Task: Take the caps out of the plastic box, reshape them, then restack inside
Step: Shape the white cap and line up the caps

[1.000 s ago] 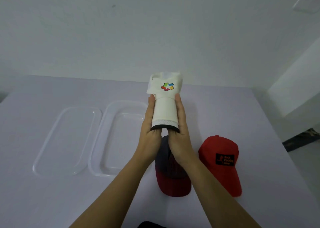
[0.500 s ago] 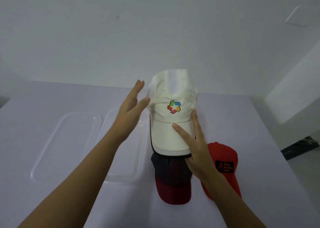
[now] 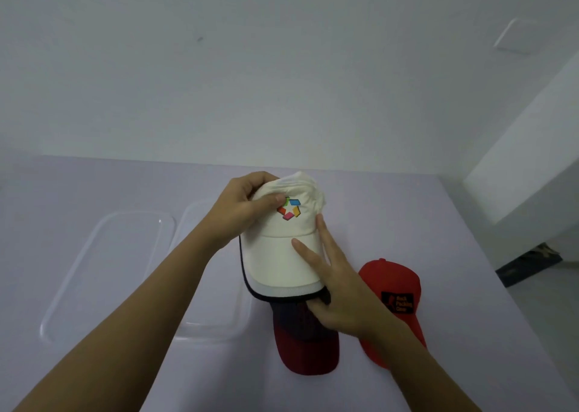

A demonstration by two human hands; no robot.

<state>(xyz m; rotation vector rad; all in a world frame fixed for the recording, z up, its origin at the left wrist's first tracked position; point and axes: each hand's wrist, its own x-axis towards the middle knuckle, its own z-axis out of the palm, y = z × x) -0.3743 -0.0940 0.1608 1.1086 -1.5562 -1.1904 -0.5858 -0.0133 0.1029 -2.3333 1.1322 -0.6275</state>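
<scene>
I hold a white cap (image 3: 283,255) with a coloured logo above the table, brim toward me. My left hand (image 3: 242,206) grips its crumpled crown from the left, thumb beside the logo. My right hand (image 3: 336,289) holds the brim's right edge, fingers on top and thumb beneath. Under the white cap lies a dark navy cap with a maroon brim (image 3: 307,346). A red cap (image 3: 393,299) with a black patch lies to its right. The clear plastic box (image 3: 213,330) sits empty left of the caps, partly behind my left forearm.
The box's clear lid (image 3: 103,264) lies flat on the table left of the box. The pale table (image 3: 94,364) runs to a white wall at the back. Its right edge drops off to the floor, where a dark object (image 3: 529,262) lies.
One second ago both hands squeezed the white cap's rolled brim. The brim then opened flat, my left hand came off, and now it has closed on the crown while the cap sank lower.
</scene>
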